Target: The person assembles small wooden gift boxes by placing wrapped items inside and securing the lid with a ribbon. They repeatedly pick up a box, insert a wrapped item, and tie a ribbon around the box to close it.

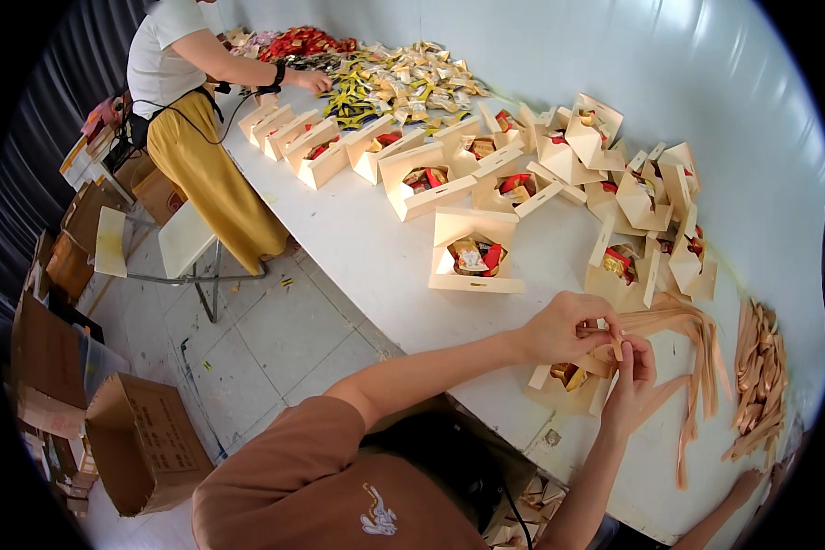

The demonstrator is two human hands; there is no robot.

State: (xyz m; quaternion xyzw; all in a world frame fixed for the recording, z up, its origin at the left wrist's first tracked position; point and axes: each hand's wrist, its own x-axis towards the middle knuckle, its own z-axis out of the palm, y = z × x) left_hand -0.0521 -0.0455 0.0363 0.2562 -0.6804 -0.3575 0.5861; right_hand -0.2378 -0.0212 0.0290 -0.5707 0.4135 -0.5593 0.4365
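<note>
Evidently, a peach ribbon (617, 348) was pinched between the curled, nearly closed fingertips of the left hand (570, 323) and right hand (636, 378); a filled cream box (550, 390) was positioned below, left of the right hand, on the table (385, 275)

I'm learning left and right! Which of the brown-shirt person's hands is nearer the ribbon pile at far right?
The right hand. It is left of the ribbon pile, loose ribbons between; the left hand is farther left.
</note>
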